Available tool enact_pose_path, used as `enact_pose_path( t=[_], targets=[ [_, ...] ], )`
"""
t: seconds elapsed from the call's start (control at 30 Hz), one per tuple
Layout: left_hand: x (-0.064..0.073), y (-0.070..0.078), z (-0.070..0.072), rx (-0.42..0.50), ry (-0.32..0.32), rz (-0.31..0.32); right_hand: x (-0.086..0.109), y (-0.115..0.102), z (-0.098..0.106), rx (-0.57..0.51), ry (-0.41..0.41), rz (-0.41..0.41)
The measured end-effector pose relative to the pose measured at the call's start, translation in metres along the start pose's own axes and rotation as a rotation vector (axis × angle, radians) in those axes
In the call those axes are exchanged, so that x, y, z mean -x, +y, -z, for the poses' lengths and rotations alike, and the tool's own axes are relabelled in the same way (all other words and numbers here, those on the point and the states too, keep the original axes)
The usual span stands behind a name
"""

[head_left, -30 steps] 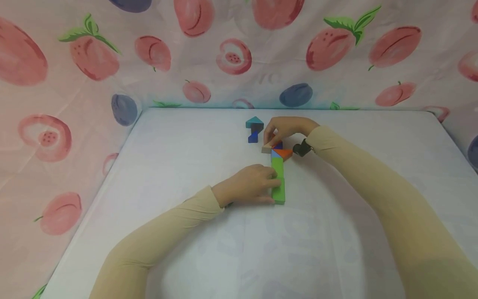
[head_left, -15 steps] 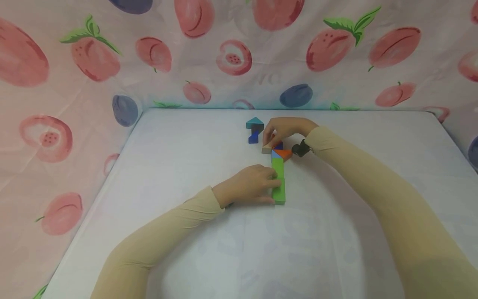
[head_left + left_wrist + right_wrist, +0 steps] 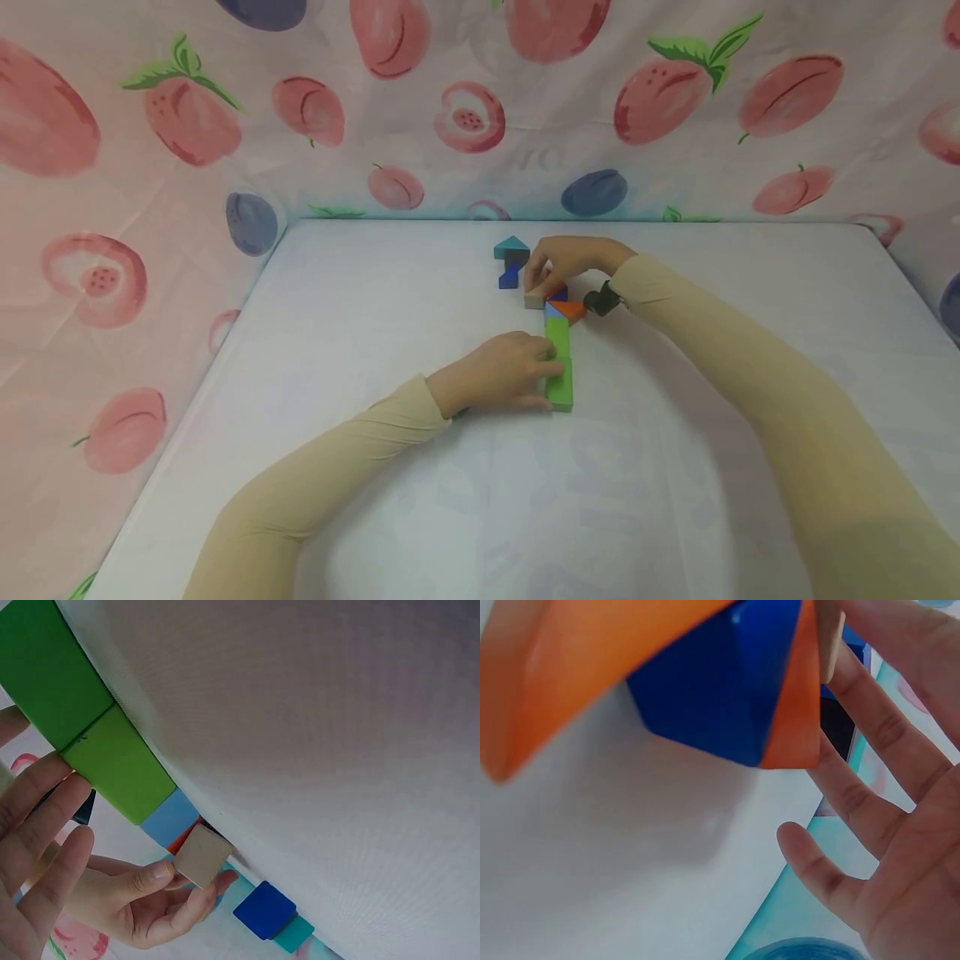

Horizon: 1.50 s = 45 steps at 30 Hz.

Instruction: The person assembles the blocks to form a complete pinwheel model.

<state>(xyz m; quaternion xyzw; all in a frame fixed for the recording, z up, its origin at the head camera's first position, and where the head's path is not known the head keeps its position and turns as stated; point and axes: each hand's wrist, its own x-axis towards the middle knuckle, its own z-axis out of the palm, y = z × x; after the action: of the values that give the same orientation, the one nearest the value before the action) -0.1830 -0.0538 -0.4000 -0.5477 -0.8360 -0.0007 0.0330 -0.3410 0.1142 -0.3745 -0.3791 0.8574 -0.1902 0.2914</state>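
Two green blocks (image 3: 561, 393) lie end to end on the table, and my left hand (image 3: 506, 371) rests its loosely extended fingers along their left side. Beyond them, a light blue block (image 3: 171, 817) continues the row. A larger orange triangular block (image 3: 573, 311) sits at its right, with a dark blue block (image 3: 705, 686) behind it. My right hand (image 3: 566, 257) pinches a small plain wooden block (image 3: 204, 856) between thumb and fingers at the far left of this group. In the right wrist view, another orange piece (image 3: 796, 712) stands between the dark blue and wooden blocks.
Just behind, a teal triangular block (image 3: 512, 247), a dark block (image 3: 515, 260) and a blue block (image 3: 509, 277) stand together. The white table (image 3: 375, 292) ends at a fruit-printed cloth (image 3: 525, 108). A black wrist camera (image 3: 602, 298) hangs under the right wrist.
My right hand and the wooden block have shifted very slightly left. The left hand and the green blocks stay in place.
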Motion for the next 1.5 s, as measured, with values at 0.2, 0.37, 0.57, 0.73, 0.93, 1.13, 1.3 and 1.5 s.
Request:
enact_pose_path(
  t=[0.2,0.37,0.57,0.73,0.93,1.13,1.3,1.5],
  targets=[
    [0.0002,0.0,-0.0007,0.002,0.003,0.001,-0.0029,-0.0012,0.002,0.006,-0.006,-0.005],
    [0.0001,-0.0002,-0.0022,0.01,0.001,0.003,-0.0038,-0.002,0.0025,0.017,-0.013,0.001],
    [-0.0003,-0.0003,-0.0027,0.007,0.005,0.001,-0.0035,-0.0023,0.0023,0.023,-0.013,0.003],
    [-0.0002,-0.0001,-0.0032,0.006,0.005,0.004,-0.0037,-0.002,0.002,0.011,-0.019,0.014],
    [-0.0001,0.0,-0.0028,0.003,0.004,0.008,-0.0039,-0.0011,0.0029,-0.005,-0.034,0.045],
    [-0.0002,-0.0001,-0.0026,0.006,0.007,0.009,-0.0026,-0.0015,0.004,0.023,-0.03,0.051],
    [0.0005,0.0008,-0.0004,0.007,-0.002,0.012,-0.0014,-0.0011,0.0025,0.036,-0.019,-0.004],
    [0.0006,0.0017,0.0016,0.01,-0.01,0.013,-0.0024,-0.0019,0.0023,0.045,0.004,-0.007]
  ],
)
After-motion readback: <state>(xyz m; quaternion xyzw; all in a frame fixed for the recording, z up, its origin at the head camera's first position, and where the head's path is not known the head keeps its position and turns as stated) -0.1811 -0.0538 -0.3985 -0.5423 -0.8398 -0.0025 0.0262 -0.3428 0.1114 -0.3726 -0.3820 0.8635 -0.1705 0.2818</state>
